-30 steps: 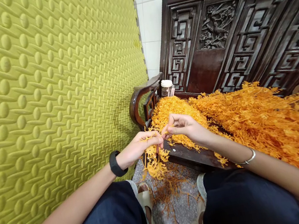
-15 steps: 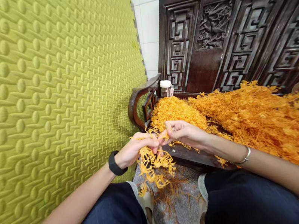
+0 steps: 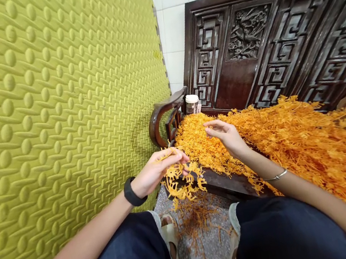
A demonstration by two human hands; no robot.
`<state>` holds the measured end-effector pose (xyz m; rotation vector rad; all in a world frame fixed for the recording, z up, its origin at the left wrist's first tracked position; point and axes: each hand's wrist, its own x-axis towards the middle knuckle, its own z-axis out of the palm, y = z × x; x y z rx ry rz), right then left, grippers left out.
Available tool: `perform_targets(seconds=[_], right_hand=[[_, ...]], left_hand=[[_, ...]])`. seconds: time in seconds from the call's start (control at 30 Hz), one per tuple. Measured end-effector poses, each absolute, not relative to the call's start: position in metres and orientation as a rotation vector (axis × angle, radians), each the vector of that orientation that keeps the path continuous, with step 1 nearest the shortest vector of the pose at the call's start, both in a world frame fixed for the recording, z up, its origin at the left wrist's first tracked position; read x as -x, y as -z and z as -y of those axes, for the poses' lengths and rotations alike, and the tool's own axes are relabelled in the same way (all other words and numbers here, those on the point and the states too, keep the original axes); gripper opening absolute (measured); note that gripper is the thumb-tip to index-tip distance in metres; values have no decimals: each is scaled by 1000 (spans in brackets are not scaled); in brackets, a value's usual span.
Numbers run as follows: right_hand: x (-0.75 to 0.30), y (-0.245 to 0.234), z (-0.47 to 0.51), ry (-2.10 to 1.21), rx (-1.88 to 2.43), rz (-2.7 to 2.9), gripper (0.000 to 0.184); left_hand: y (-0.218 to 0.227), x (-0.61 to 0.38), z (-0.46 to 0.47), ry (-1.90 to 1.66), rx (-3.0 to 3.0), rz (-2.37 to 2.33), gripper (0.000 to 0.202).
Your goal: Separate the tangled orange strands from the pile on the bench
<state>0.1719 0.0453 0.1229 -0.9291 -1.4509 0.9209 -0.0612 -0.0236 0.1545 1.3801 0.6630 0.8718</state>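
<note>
Sprig, orange point(image 3: 176, 190), one: hanging out beyond the front edge of the settee point(image 3: 234, 84), near its left corner. I have it in my left hand point(image 3: 158, 167), grip pinching, thumb against fingers; thin stems show along the fingers, curled tips dangle beneath.

Right hand point(image 3: 230, 137), one: I hold it over the settee's seat, grip spread, thumb and forefinger apart. From my remote post I cannot tell whether it touches anything below.

Heap of orange tufts point(image 3: 194, 137), one: left end of the seat, beside the armrest point(image 3: 168, 102), running toward the front edge.

Mass of orange sprigs point(image 3: 306, 139), larger: right of the heap, along the seat.

Cup point(image 3: 192, 104), white-lidded, upright: back left corner, behind the heap.

Scraps point(image 3: 192, 220), dull orange: on the speckled floor point(image 3: 211, 246), below the front edge.

Wristband point(image 3: 133, 192), black: left wrist. Bracelet point(image 3: 277, 176), silvery: right forearm.

Mat point(image 3: 60, 121), yellow-green, studded: left of the armrest.
</note>
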Motion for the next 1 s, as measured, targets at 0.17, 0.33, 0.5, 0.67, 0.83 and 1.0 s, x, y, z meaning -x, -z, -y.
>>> perform_targets(seconds=[0.17,0.33,0.5,0.67,0.83,1.0], right_hand=[[-201,-90,-82,-360,1129,1564,29],[-207,-87,-91,-266,1318,1777,59],[-179,-125,-51,-774,995,1888,31],[-151,-163,-2,-803,712,2287,35],[-137,-164,13,-394,660,2478,33],[-131,-158,11,-554,681,2363,11]], left_hand=[[-151,62,21,-896,-1347,-697,15],[-150,59,20,-919,-1347,-722,18],[-150,58,17,-929,-1355,-754,22],[-147,57,15,-926,-1405,-852,23],[-145,57,14,-1001,-1503,-915,17],[-147,56,18,-885,-1506,-837,21]])
